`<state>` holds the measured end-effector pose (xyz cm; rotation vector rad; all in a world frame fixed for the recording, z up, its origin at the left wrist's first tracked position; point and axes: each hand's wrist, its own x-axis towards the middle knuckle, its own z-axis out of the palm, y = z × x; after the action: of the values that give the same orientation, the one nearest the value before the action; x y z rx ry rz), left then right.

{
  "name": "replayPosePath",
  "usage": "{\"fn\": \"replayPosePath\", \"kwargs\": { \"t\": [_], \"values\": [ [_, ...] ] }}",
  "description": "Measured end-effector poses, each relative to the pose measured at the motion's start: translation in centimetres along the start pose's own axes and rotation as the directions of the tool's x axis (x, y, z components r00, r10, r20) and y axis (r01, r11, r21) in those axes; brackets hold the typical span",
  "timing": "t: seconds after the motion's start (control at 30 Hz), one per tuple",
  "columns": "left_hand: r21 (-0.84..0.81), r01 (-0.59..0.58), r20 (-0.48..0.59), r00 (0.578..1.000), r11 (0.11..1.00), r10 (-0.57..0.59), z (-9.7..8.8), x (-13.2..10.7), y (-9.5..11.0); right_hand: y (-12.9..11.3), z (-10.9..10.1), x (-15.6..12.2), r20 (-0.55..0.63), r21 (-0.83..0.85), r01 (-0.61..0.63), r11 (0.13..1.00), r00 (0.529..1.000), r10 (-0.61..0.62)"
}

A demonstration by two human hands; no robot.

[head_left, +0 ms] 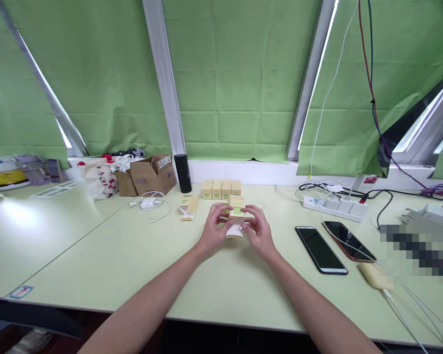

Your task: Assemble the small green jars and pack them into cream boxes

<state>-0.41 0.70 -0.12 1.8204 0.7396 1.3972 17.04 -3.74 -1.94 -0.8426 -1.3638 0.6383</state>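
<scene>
Between my two hands is a small tan cardboard box (237, 201) with a green label and an open white-lined flap pointing toward me. My left hand (218, 227) grips its left side with thumb and fingers. On the right side, my right hand (259, 230) holds it the same way. Just behind stands a row of several small tan boxes (217, 189) with green labels. To the left, a similar box (188, 208) lies on the table with its flap open. A thin clear round piece (259, 204) lies behind my right hand, too faint to name.
Two phones (321, 250) lie on the table (140, 265) at right, near a power strip (334, 207) with tangled cables. A black cylinder (183, 173), a brown carton (153, 175), a cloth bag (99, 181) and a white charger (147, 203) stand or lie at left.
</scene>
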Motion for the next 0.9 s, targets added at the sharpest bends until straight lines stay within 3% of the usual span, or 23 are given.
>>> {"fn": "replayPosePath", "kwargs": {
  "t": [0.63,0.9],
  "values": [
    [0.014,-0.004,0.037,0.999,1.0,0.003,0.1,-0.2,-0.6,0.9,0.1,0.4,-0.062,0.051,-0.078,0.996,0.995,0.081],
    [0.074,-0.17,0.147,0.977,0.983,0.157,-0.6,-0.3,-0.1,0.4,0.1,0.6,-0.089,0.087,-0.087,0.992,0.992,0.095]
  ]
}}
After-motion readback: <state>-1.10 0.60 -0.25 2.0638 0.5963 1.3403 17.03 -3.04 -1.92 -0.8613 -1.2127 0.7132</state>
